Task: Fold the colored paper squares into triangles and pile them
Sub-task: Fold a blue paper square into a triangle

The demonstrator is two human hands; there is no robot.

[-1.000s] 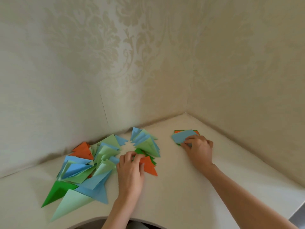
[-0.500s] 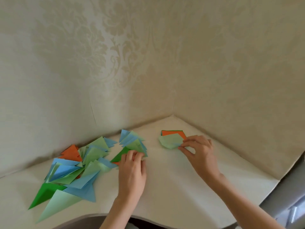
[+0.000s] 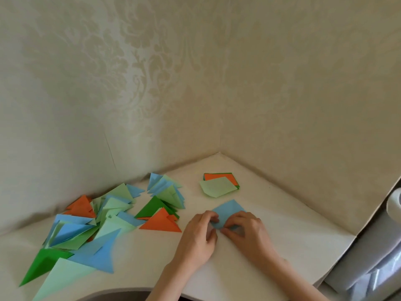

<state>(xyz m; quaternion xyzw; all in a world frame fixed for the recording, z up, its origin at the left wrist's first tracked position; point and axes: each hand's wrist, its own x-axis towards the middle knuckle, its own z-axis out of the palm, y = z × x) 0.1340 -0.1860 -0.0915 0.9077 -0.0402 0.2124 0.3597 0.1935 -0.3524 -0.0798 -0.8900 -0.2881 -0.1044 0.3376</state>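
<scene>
A blue paper square (image 3: 229, 211) lies on the white table (image 3: 282, 246) in front of me, corner pointing away. My left hand (image 3: 198, 237) pinches its near left edge and my right hand (image 3: 247, 231) pinches its near right edge with curled fingers. The near part of the sheet is hidden under my fingers. Farther back sits the stack of unfolded squares (image 3: 221, 183), a pale green sheet skewed on top of orange and dark green ones. To the left spreads a loose pile of folded triangles (image 3: 97, 222) in blue, pale green, dark green and orange.
Patterned walls close the table corner at the back and right. The table's right edge runs diagonally, with a grey object (image 3: 373, 268) beyond it. The curved front edge is near my wrists.
My right hand has brought a blue square from the stack toward me. My left hand left the triangle pile and joined it on the sheet. The camera view shifted.
</scene>
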